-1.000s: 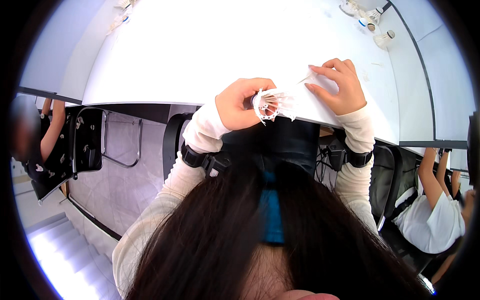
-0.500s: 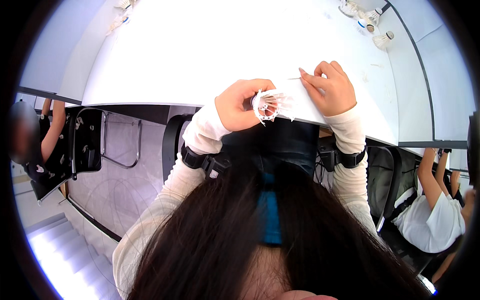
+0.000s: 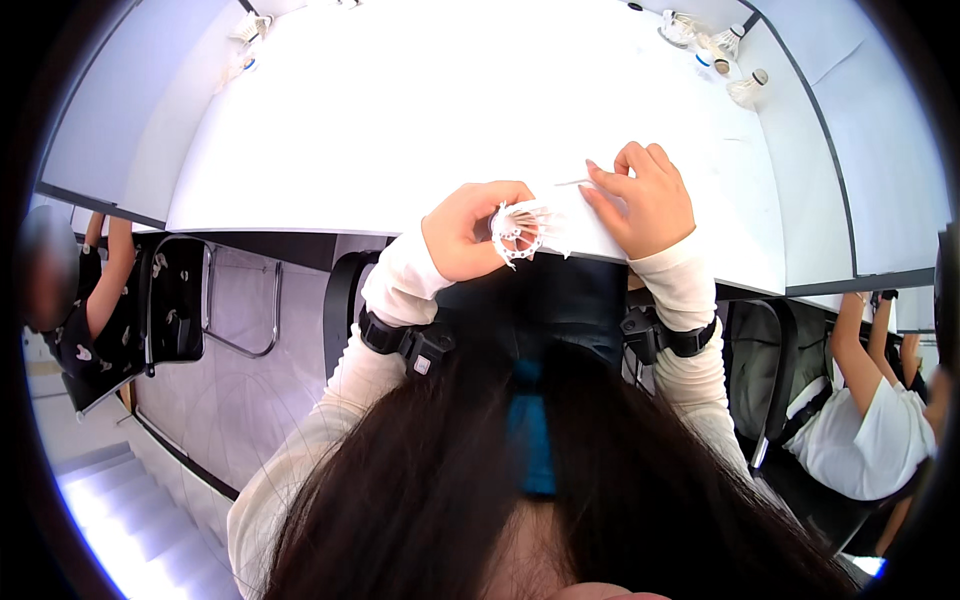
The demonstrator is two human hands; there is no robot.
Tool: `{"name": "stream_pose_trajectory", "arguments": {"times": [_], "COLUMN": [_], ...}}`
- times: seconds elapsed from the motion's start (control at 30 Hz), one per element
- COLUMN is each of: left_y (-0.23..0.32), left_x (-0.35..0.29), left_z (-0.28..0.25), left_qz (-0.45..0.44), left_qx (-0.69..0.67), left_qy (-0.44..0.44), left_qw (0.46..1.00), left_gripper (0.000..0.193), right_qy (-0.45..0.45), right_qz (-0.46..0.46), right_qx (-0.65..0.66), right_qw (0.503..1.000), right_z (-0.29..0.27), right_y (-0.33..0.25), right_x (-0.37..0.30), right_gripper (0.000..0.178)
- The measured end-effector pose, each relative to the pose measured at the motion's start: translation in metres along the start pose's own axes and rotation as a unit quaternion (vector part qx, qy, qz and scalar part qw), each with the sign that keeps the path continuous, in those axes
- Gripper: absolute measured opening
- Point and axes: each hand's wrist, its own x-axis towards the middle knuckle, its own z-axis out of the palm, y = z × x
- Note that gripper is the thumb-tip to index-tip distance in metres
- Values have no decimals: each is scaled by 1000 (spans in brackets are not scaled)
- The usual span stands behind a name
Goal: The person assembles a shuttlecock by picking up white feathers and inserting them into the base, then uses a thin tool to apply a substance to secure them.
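White feathered shuttlecock (image 3: 520,228), skirt splayed, sits gripped in the left hand (image 3: 468,230); right hand (image 3: 645,198) pinches a thin sliver.

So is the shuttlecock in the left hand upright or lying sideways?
Sideways. The left hand grips the shuttlecock at the table edge, its white feather skirt fanning toward the right hand.

Cream long sleeves with ribbed cuffs on both forearms, a black strap with a small boxy module (image 3: 418,347) buckled round the left one and a matching black band (image 3: 668,338) round the right. Below those straps, long dark hair crossed by a blue strip (image 3: 528,430).
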Motion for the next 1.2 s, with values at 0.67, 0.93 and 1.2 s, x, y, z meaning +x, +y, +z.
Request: {"name": "stream_pose_trajectory", "arguments": {"times": [0.67,0.93,1.2], "left_y": [-10,16,5], "left_x": [-2,12,8], "left_z": [-6,13,9], "left_qz": [-15,-9,-25], "left_qx": [-26,58,126], "left_qy": [6,103,84], "left_qw": [1000,993,988], "left_gripper": [33,20,17], "right_qy": [-36,-96,-83], "right_qz": [142,117,114], "right_qx": [263,388,467], "right_qw": [953,909,873], "right_z": [-25,-27,-25], "right_y": [-2,-3,-4], "right_x": [3,1,1], "right_gripper": [11,41,44]}}
